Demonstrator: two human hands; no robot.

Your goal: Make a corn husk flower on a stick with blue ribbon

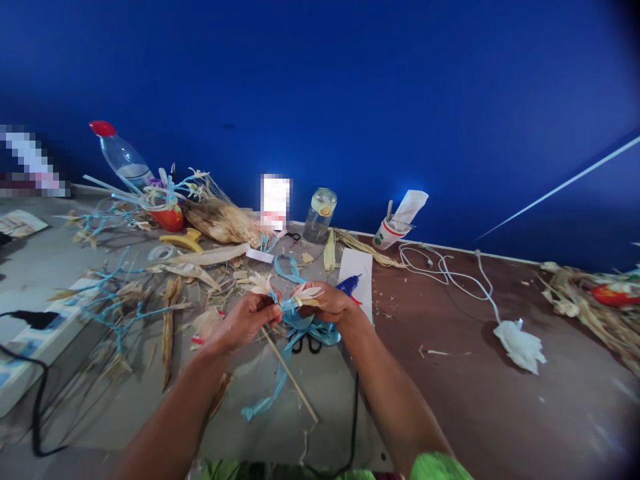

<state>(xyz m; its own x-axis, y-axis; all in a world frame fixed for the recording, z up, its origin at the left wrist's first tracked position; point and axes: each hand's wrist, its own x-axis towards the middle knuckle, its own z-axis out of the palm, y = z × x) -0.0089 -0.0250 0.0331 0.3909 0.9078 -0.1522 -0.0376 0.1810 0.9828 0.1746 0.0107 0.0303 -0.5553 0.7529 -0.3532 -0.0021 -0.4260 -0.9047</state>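
Observation:
My left hand [254,319] is pinched around the top of a thin wooden stick [290,375], which slants down towards the table's front edge. Pale dried-husk petals [261,285] stick up beyond these fingers. Closed on a light blue ribbon [289,305] is my right hand [327,301], with more cream husk petals [307,294] at its fingertips. The ribbon runs between both hands, and its loose tail hangs by the stick. A bunch of blue ribbon [313,331] lies beneath my right hand, over black scissor handles [306,345]. Beside it sits a blue glue gun [349,285].
Husk scraps and blue-stemmed husk flowers [120,310] cover the left side, near a white power strip [53,340]. At the back stand a bottle [123,157], a red cup [169,217], a glass jar [320,217] and a white cup [389,233]. White cable [445,267] lies right.

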